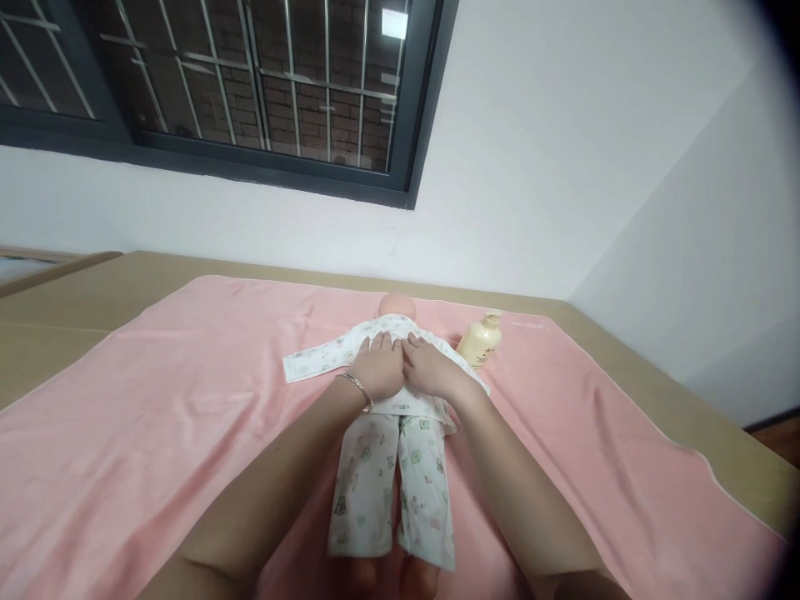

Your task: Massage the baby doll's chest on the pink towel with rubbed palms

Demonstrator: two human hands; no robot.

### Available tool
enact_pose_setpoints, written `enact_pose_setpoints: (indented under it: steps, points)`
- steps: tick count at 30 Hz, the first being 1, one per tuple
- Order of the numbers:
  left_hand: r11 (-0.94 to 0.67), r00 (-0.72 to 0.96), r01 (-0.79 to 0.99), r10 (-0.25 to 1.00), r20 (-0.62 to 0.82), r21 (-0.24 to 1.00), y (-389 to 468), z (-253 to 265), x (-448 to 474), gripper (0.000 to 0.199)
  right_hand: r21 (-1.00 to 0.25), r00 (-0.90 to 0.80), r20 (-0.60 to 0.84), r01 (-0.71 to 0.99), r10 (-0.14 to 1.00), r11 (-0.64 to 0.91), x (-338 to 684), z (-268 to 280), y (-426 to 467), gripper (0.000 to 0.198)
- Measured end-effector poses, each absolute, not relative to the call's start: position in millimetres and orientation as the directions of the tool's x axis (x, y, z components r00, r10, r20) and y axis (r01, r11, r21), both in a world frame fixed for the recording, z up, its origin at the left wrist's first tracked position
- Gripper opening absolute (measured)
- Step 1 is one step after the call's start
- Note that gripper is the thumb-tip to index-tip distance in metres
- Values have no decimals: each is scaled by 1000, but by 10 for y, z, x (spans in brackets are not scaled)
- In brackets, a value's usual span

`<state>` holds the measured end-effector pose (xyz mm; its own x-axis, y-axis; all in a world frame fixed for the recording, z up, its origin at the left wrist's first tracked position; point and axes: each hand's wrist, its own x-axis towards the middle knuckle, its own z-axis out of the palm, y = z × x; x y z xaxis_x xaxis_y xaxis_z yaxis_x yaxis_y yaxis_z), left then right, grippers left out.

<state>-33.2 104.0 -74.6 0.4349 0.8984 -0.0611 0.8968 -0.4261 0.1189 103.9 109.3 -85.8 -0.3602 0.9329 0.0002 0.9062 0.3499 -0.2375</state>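
A baby doll (397, 307) in a white patterned top (325, 354) and matching pants (366, 483) lies stretched out, its head at the far end. My left hand (378, 367), with a silver bangle at the wrist, rests flat on the doll's upper body. Beside it, my right hand (431, 367) also lies flat on the top, and the two hands touch at the middle. Both sets of fingers are extended and point toward the head. One sleeve spreads out to the left; the right sleeve is partly hidden by my right arm. Which way the doll faces I cannot tell.
Under the doll is a pink blanket (206, 400), wrinkled in places, on a wooden surface (150, 275). A cream-coloured bottle (480, 342) leans by the doll's right-hand sleeve. Behind rises a white wall (500, 167) with a dark-framed barred window (268, 92).
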Motion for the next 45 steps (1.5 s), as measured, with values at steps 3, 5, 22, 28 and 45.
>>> enact_pose_setpoints:
  steps: [3, 5, 22, 28, 45]
  points:
    - [-445, 448, 861, 893, 48, 247, 1301, -901, -416, 65, -317, -321, 29, 895, 947, 313, 1119, -967, 1275, 56]
    - [-420, 411, 825, 905, 109, 378, 1528, -1046, -508, 67, -360, -244, 51, 900, 968, 246, 1154, -1073, 1398, 58]
    - [-481, 475, 859, 876, 81, 173, 1214, -801, -369, 49, -171, -273, -25, 949, 962, 265, 944, -767, 995, 59]
    - [-306, 276, 906, 951, 139, 292, 1486, -1089, -413, 61, -408, -154, 32, 900, 987, 154, 1123, -1067, 1421, 56]
    - [-481, 494, 869, 860, -129, 116, 951, -666, -368, 65, -174, -321, 46, 930, 946, 324, 999, -837, 1075, 62]
